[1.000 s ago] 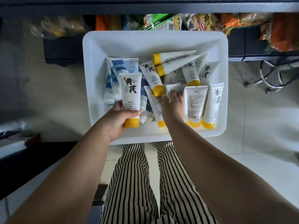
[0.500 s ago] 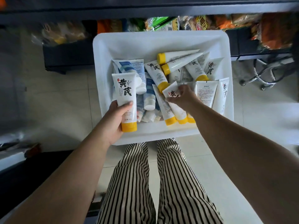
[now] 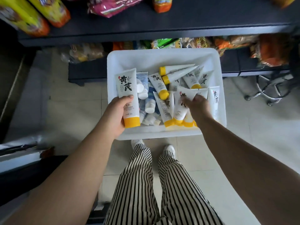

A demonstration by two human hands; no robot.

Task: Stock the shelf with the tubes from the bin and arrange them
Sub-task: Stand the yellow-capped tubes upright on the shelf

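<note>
Step in hand, as I judge it: picking a second tube out of the white bin (image 3: 162,57) before carrying both up to the shelf (image 3: 162,25).

Left hand (image 3: 116,114): grip wrapped round a white tube with yellow cap (image 3: 128,96), thumb across its front, fingers behind. Tube held cap-near, label up, over the left side of the bin and clear of the pile. Forearm comes in from near-left, wrist roughly straight.

Right hand (image 3: 198,104): reaching down into the near-right part of the bin, fingers curled onto the upper part of a second tube (image 3: 180,104) that leans with its cap at the near wall. Fingertips are motion-blurred; it looks like a pinch on that tube, though how firm I cannot tell. Forearm comes in from near-right, palm down.

Doing it well: take the second tube by its body, not the flat crimped end, so it doesn't flop. Lift straight up, as neighbouring tubes (image 3: 178,73) overlap it and may drag along. Keep the left tube's label facing one way, ready for facing on the shelf.

More yellow-cap tubes lie jumbled toward the far right of the bin, blue-and-white tubes (image 3: 151,98) left of centre. The bin sits on the floor just before the person's feet, below the dark shelf, which carries snack bags (image 3: 32,15).
</note>
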